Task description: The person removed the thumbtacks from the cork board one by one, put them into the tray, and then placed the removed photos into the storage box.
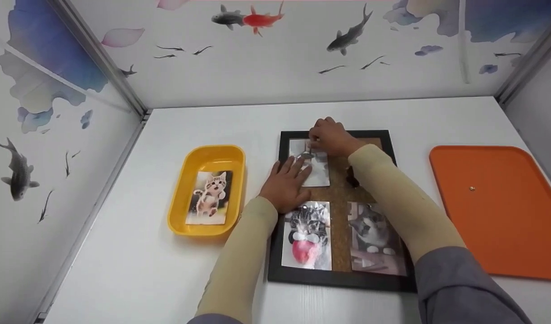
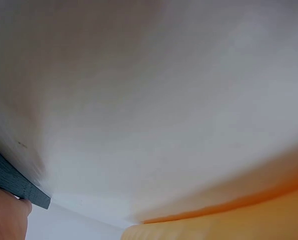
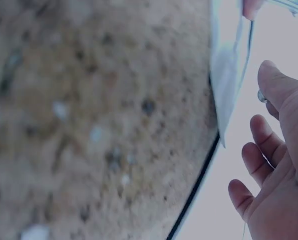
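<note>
Sleeves [image 1: 395, 193] nearest; my L hand [image 1: 285, 185] presses top-left photo [image 1: 319, 174], prob. so it won't slip; R hand [image 1: 333, 137], apart, pinches a shiny pin-like bit [image 3: 261, 96] nr photo's top.

2 arms [image 1: 239, 263] extended; left grip [image 1: 285, 185] spread flat; right grip [image 1: 333, 137] pinched.

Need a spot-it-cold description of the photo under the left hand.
Between the yellow tray and the orange tray lies a black-framed cork board. In the head view, the photo sits at its upper left, the left hand over its left edge. Unlike the cat photo directly below, with its round pink-red patch, it looks pale grey-white.
</note>
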A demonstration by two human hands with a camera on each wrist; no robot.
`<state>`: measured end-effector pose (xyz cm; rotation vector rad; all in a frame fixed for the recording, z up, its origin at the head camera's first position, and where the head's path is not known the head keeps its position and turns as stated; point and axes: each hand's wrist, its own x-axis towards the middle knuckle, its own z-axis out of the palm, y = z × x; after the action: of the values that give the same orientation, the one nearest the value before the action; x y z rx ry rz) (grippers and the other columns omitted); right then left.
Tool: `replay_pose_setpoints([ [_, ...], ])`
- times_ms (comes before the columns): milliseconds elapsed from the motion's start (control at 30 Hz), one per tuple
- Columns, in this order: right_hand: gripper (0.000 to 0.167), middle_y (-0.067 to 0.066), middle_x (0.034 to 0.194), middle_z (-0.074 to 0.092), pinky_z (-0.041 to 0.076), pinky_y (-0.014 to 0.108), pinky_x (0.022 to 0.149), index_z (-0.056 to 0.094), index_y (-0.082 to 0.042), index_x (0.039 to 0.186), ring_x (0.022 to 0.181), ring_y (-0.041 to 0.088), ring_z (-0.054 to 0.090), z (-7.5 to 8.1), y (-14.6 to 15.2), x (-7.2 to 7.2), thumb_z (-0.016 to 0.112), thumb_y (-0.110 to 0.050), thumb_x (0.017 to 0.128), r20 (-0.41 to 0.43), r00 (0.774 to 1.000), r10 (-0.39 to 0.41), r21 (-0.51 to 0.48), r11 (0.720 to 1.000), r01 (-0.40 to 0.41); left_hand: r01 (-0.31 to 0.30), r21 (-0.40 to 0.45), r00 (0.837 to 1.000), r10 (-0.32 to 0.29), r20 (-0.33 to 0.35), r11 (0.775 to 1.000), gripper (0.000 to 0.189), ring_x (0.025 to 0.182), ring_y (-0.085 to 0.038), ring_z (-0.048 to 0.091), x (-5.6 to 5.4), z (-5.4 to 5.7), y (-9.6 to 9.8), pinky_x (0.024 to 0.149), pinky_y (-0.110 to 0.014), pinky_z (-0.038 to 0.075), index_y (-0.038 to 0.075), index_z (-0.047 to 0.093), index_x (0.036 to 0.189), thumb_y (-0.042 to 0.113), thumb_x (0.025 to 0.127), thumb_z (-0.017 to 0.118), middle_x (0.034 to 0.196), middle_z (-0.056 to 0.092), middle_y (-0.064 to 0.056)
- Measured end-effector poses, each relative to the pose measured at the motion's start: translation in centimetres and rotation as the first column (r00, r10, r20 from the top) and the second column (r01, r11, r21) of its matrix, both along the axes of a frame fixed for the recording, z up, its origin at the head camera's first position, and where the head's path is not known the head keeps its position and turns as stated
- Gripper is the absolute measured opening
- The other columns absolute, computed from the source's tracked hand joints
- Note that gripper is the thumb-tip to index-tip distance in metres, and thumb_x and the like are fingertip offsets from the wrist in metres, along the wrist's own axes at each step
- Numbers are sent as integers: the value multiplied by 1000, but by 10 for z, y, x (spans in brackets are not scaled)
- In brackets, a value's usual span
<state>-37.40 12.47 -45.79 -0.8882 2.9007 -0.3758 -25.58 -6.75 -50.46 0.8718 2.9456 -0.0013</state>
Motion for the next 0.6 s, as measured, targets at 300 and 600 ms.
replay_pose_setpoints([
  [300,20,9,110,56,40,52,93,63,-11,83,106,28,46,11,19,16,70,-26,95,28,999,-18,-45,999,20,-4,3,1000,4,-7,1000,66,152,-27,6,2,0,1,120,-52,8,24,19,160,52,101,24,167,10,-3],
  [600,16,11,120,56,40,52,103,72,-6,97,115,29,46,18,49,33,68,-22,95,78,994,-76,-62,995,81,-9,7,1000,9,10,1000,67,152,-27,4,2,2,0,120,-52,7,24,18,161,50,100,25,167,8,-3],
])
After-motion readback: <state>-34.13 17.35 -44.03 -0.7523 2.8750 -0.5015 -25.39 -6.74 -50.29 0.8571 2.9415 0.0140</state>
